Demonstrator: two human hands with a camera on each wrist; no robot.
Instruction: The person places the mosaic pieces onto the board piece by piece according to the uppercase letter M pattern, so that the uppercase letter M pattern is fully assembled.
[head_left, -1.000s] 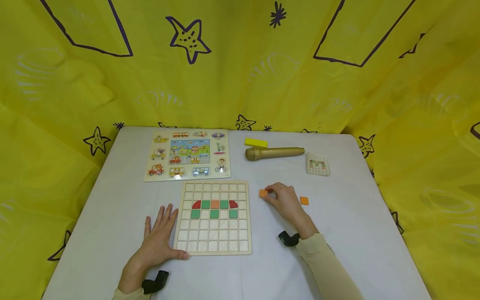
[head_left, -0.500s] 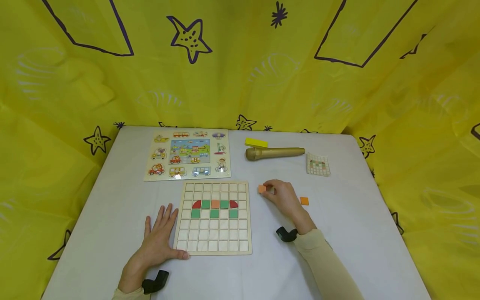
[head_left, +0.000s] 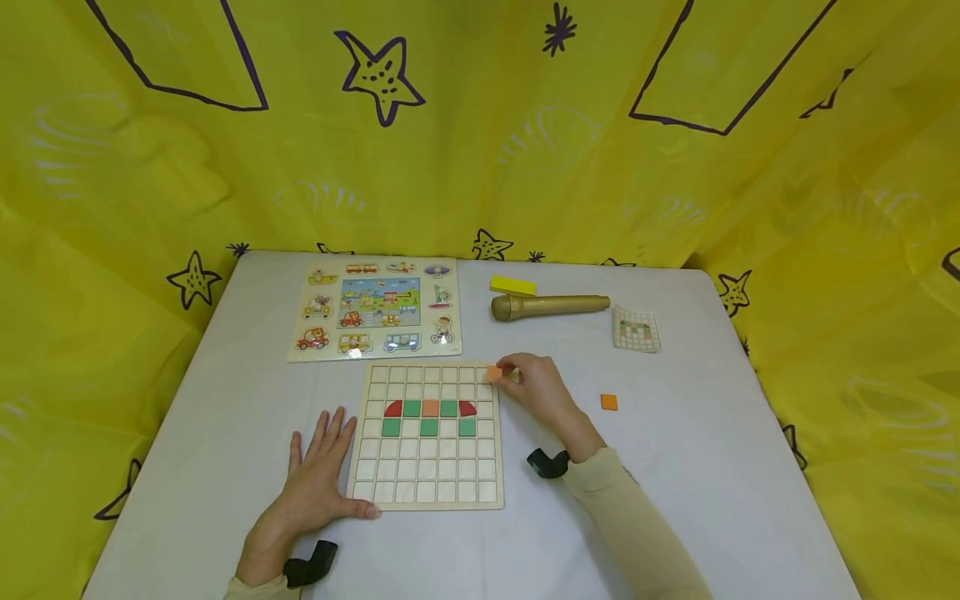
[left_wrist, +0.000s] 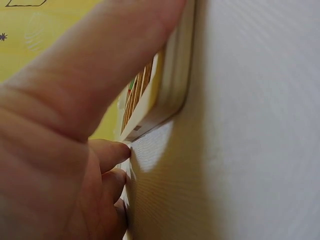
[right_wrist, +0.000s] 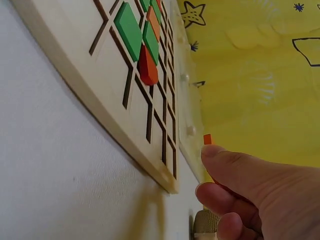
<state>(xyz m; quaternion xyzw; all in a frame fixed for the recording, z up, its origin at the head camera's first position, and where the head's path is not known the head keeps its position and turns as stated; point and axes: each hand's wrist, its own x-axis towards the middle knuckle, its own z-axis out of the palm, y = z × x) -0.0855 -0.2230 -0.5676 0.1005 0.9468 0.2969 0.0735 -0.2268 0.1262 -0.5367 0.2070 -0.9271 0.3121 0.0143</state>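
Note:
A wooden grid board (head_left: pixel 427 471) lies on the table with green squares (head_left: pixel 428 427), an orange square (head_left: pixel 430 408) and two red quarter-round pieces (head_left: pixel 393 409) set in its cells. Beside its left edge my left hand (head_left: pixel 311 483) lies spread, the thumb touching the near left corner; the left wrist view shows that thumb (left_wrist: pixel 100 65) against the board's side. My right hand (head_left: pixel 538 392) pinches an orange square tile (head_left: pixel 493 373) above the board's far right corner. In the right wrist view only a small end of that tile (right_wrist: pixel 207 139) shows past the thumb.
Another orange tile (head_left: pixel 609 402) lies right of my right hand. Behind are a vehicle picture puzzle (head_left: pixel 300 317), a yellow block (head_left: pixel 513 286), a gold toy microphone (head_left: pixel 555 306) and a small pattern card (head_left: pixel 636 328). A yellow curtain (head_left: pixel 465 167) hangs around the table.
My right hand has lifted the orange tile off the table and carried it left to the board's far right corner. The left hand has not moved.

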